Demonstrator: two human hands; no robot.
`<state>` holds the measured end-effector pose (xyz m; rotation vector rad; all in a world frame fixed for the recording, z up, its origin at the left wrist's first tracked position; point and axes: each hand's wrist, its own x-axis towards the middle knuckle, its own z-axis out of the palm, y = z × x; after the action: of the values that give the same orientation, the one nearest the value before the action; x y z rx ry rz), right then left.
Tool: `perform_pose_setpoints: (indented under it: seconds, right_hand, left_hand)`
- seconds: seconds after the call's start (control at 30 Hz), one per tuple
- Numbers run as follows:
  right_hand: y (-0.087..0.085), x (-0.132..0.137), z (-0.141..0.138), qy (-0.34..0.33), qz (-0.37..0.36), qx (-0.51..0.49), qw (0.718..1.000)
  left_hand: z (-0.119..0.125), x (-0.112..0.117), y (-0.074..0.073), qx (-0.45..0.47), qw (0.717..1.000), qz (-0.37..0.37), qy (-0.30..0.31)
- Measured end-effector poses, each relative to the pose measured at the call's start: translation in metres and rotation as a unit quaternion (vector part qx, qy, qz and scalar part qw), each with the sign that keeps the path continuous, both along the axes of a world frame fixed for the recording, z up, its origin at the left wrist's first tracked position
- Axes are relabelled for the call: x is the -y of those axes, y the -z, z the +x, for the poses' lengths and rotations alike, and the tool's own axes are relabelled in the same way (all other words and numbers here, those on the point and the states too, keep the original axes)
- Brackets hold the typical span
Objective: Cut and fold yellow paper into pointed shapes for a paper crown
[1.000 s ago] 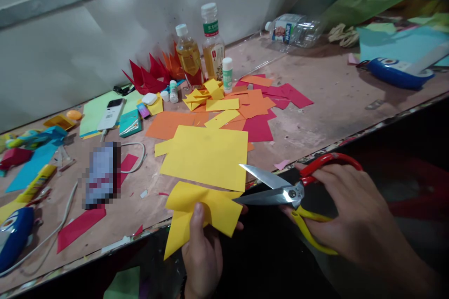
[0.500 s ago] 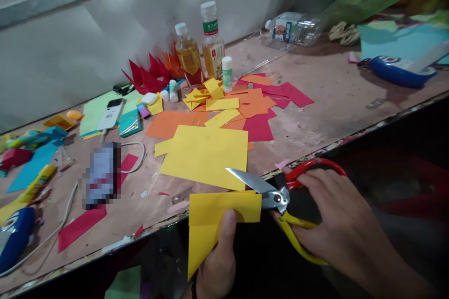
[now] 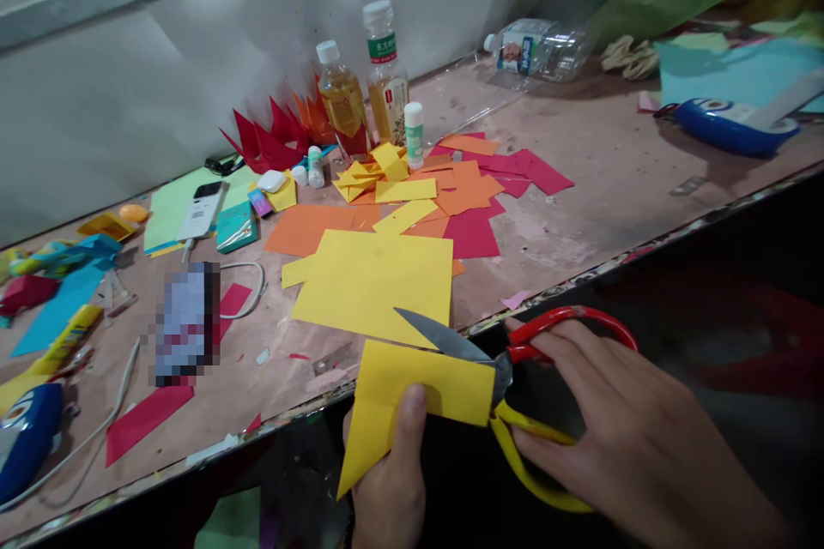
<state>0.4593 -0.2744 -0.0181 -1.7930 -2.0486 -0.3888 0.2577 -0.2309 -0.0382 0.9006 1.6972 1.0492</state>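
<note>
My left hand (image 3: pixel 392 480) pinches a folded yellow paper piece (image 3: pixel 412 399) just below the table's front edge, thumb pressed on its face. My right hand (image 3: pixel 618 437) grips large scissors (image 3: pixel 515 369) with one red and one yellow handle loop. The blades are spread, and the paper sits between them close to the pivot. A bigger yellow sheet (image 3: pixel 377 283) lies flat on the table right behind the blades.
Orange, red and yellow paper scraps (image 3: pixel 451 197) cover the middle of the pink worktable (image 3: pixel 611 189). Two drink bottles (image 3: pixel 364 90), a glue stick (image 3: pixel 414 133), a phone (image 3: pixel 201 208), a cable (image 3: pixel 248 292) and blue staplers (image 3: pixel 734 124) lie around. A wall stands behind.
The yellow paper has been unfolded flatter and slid deep between the scissor blades. The scissors moved left and slightly down toward my left hand.
</note>
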Motion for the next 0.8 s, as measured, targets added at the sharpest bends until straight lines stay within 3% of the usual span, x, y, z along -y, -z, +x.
perform_pose_setpoints:
  seconds: [0.17,0.4,0.5,0.57,0.6,0.7,0.8]
  right_hand:
    - [-0.004,-0.001,-0.009,0.002,-0.001,-0.03,1.0]
    - [0.006,0.0,-0.011,0.029,-0.01,-0.071,0.997]
    - [0.006,0.001,0.008,0.101,-0.011,-0.122,0.987]
    - [0.001,-0.001,0.026,0.198,0.014,-0.152,0.968]
    - [-0.003,-0.004,0.035,0.219,0.037,-0.155,0.963]
    - [-0.017,-0.028,0.058,0.184,-0.014,-0.142,0.973]
    - [-0.026,-0.076,0.078,0.14,-0.09,-0.106,0.98]
  left_hand:
    - [-0.001,-0.001,-0.009,-0.044,0.997,-0.044,0.04]
    - [-0.005,0.003,-0.017,-0.056,0.992,-0.092,0.068]
    - [-0.01,0.006,-0.015,-0.052,0.989,-0.118,0.078]
    - [-0.016,0.006,-0.014,-0.042,0.987,-0.131,0.084]
    - [-0.019,0.005,-0.013,-0.037,0.986,-0.135,0.089]
    - [-0.026,-0.003,-0.02,-0.029,0.982,-0.141,0.125]
    - [-0.032,-0.02,-0.039,-0.007,0.976,-0.114,0.186]
